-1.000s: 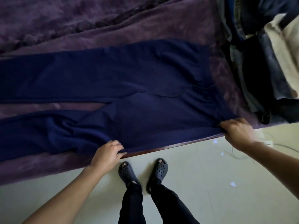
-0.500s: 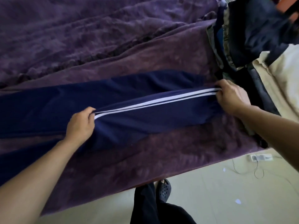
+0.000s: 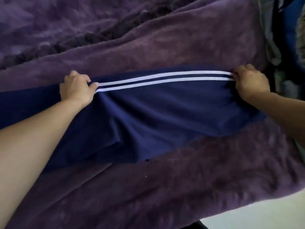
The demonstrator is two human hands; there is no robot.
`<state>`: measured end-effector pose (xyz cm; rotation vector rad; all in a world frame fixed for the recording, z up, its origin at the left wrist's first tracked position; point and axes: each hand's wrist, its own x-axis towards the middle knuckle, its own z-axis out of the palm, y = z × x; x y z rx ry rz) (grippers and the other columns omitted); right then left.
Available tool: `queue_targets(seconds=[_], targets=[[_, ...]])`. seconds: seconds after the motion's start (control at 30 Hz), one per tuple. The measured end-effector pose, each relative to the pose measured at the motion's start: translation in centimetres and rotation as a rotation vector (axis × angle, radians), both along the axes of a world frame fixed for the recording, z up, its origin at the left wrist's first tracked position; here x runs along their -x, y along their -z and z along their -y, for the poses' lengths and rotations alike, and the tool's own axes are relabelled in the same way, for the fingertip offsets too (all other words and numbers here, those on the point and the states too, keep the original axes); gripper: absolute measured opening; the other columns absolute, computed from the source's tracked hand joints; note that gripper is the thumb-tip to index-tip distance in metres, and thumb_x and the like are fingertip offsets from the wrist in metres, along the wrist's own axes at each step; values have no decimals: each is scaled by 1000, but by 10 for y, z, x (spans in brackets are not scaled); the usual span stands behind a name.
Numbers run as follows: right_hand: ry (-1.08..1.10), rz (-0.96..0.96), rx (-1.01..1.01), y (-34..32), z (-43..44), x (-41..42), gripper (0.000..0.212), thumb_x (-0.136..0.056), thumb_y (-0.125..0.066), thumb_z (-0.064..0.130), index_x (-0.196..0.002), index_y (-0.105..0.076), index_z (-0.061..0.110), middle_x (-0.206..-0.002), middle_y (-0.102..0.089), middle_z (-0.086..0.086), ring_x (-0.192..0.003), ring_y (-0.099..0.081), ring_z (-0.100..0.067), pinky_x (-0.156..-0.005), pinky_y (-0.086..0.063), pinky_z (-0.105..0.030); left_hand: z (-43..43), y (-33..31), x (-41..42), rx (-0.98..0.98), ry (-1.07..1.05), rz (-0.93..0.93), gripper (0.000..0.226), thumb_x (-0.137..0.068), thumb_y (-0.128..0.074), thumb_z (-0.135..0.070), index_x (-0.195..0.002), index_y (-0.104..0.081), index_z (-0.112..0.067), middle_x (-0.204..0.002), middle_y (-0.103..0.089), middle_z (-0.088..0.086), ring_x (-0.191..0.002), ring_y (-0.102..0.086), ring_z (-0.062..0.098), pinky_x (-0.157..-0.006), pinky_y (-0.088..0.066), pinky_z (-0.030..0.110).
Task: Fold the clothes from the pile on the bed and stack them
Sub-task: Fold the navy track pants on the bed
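View from my head down onto a bed covered by a plush purple blanket [image 3: 165, 47]. A pair of navy trousers [image 3: 148, 116] lies across the middle of it, running off toward 9 o'clock. Two white stripes [image 3: 165, 78] mark their far edge. My left hand [image 3: 76, 90], at 9 o'clock, has its fingers curled and pinches the striped edge. My right hand [image 3: 250, 83], at 3 o'clock, grips the same edge at what looks like the waistband end, fingers closed on the cloth. The stripes are pulled taut between my hands.

The trousers seem to be doubled lengthwise, one leg over the other, so I judge the first fold is about made. Creases fan out near my left hand and need smoothing. The crosswise folds are not yet done. The pile of clothes [image 3: 270, 38] sits unfolded at 2 o'clock. No finished stack is in view. Pale floor [image 3: 264, 217] shows at 5 o'clock.
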<state>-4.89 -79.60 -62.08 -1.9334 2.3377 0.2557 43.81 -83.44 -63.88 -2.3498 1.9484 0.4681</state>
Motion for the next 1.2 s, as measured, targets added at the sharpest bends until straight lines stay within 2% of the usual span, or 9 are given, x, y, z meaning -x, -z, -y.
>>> queue_targets(seconds=[0.13, 0.3, 0.43, 0.63, 0.9, 0.97, 1.07, 1.13, 1.2], targets=[[19, -57, 21, 2, 0, -6, 24, -98, -46, 21, -111, -52, 1, -114, -50, -28, -102, -53, -47, -76, -44, -51, 12, 13, 7, 17, -57, 58, 30, -85, -69, -37, -101, -63, -12, -120, -51, 21, -111, -49, 43, -94, -39, 50], [-31, -129, 78, -31, -5, -35, 32, -81, -60, 7, -111, -53, 1, -115, -50, -29, -109, -44, -45, -87, -37, -56, -14, -18, 5, 123, -69, -36, 29, -85, -66, -21, -111, -57, -12, -121, -49, 19, -115, -44, 41, -93, -38, 50], [-211, 96, 192, -59, -26, -95, 38, -77, -65, 6, -115, -62, 6, -117, -56, -21, -107, -48, -44, -80, -41, -54, -86, -55, -22, 131, -94, -81, 22, -85, -64, -14, -106, -61, -8, -114, -53, 18, -108, -48, 40, -86, -40, 50], [-452, 417, 68, -53, -86, -209, 31, -79, -68, 3, -110, -69, 7, -113, -64, -12, -102, -56, -40, -77, -48, -49, -227, -71, -98, -7, -187, 66, 24, -86, -66, -17, -107, -63, -7, -111, -57, 15, -103, -52, 35, -82, -44, 47], [-672, 492, -29, -56, -118, -344, 17, -80, -68, 2, -96, -73, 6, -96, -69, -10, -90, -63, -37, -73, -50, -44, -324, -72, -234, -242, -436, 259, 61, -85, -68, -31, -138, -44, -14, -135, -43, 14, -123, -42, 34, -96, -42, 47], [-678, 474, -47, -53, -109, -382, 22, -84, -65, 5, -105, -70, 7, -102, -67, -12, -95, -61, -37, -75, -50, -45, -329, -63, -263, -252, -399, 274, 68, -85, -67, -32, -144, -37, -17, -142, -38, 13, -130, -36, 32, -101, -39, 47], [-632, 426, -86, -37, -87, -439, 48, -84, -63, 12, -131, -55, 16, -127, -55, -10, -102, -61, -36, -71, -48, -43, -325, -45, -305, -241, -292, 267, 73, -85, -68, -31, -147, -32, -19, -149, -32, 13, -137, -30, 31, -106, -34, 47], [-577, 341, -122, -22, -68, -473, 65, -83, -66, 18, -143, -42, 24, -144, -39, -7, -99, -63, -38, -69, -47, -42, -318, -35, -332, -190, -220, 254, 64, -84, -69, -26, -142, -42, -17, -146, -38, 12, -134, -34, 31, -105, -32, 47], [-510, 292, -114, -8, -50, -497, 56, -86, -65, 25, -138, -47, 28, -145, -39, -6, -99, -62, -39, -75, -48, -44, -306, -33, -359, -48, -212, 129, 44, -83, -68, -18, -126, -59, -13, -130, -55, 11, -121, -48, 31, -98, -38, 47]])
